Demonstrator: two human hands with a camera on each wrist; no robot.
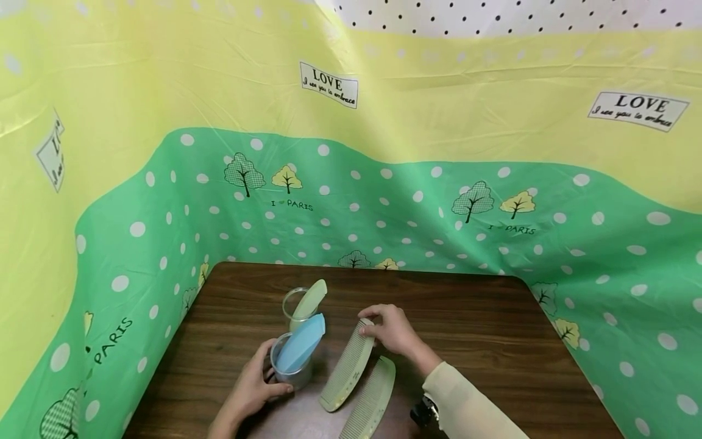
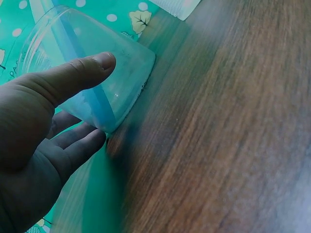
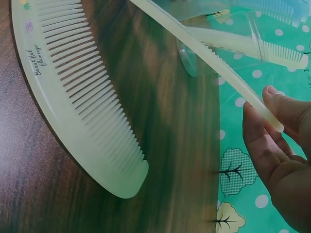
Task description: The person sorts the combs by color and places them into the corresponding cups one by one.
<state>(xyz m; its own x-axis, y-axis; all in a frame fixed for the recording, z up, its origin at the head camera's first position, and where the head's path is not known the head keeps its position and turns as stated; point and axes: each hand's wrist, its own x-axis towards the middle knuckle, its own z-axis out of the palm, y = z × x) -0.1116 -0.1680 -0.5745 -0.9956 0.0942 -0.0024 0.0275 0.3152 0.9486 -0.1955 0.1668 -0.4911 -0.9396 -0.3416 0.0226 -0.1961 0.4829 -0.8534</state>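
Left hand (image 1: 252,383) grips nearer cup (image 1: 298,379); right hand (image 1: 392,330) pinches green comb (image 1: 348,371) by its end. Apparent step: lifting; next move calls for steady pinch

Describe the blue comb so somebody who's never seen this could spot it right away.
On the brown wooden table, find the nearer of two clear cups, held by the left hand. The blue comb leans inside, one end sticking out. Its blue stands out: the other three combs are pale green.
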